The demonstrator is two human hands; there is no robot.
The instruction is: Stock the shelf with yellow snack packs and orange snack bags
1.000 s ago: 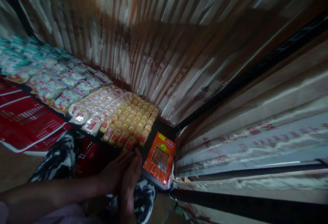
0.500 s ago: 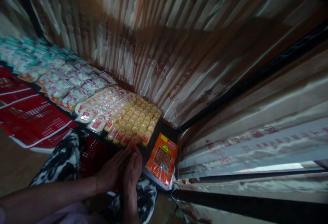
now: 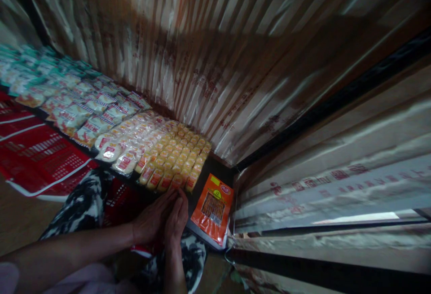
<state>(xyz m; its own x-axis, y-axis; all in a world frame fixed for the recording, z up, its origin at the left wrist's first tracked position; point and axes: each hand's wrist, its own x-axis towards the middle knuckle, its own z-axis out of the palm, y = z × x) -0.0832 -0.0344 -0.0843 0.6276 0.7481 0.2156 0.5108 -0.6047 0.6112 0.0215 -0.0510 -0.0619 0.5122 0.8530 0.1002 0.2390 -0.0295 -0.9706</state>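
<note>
My left hand reaches in from the lower left with its fingers stretched out. Beside it my right hand points the same way, also with straight fingers, and the fingertips of both come close together. They meet the front end of a small yellow wrapped snack in the front row. Several similar yellow snacks stand in tight rows behind it. An orange snack bag lies flat on the dark shelf, right of my hands. Neither palm shows, so anything between them is hidden.
Left of the yellow snacks are clear-wrapped round snacks, white packets and green-topped packets. Pleated plastic sheeting backs the shelf. A dark frame bar slants at the right. Red bags lie below the shelf.
Both hands have shifted slightly right, still together with fingers straight. The front yellow snack at the fingertips now sits more evenly within its row. The view has moved a little.
</note>
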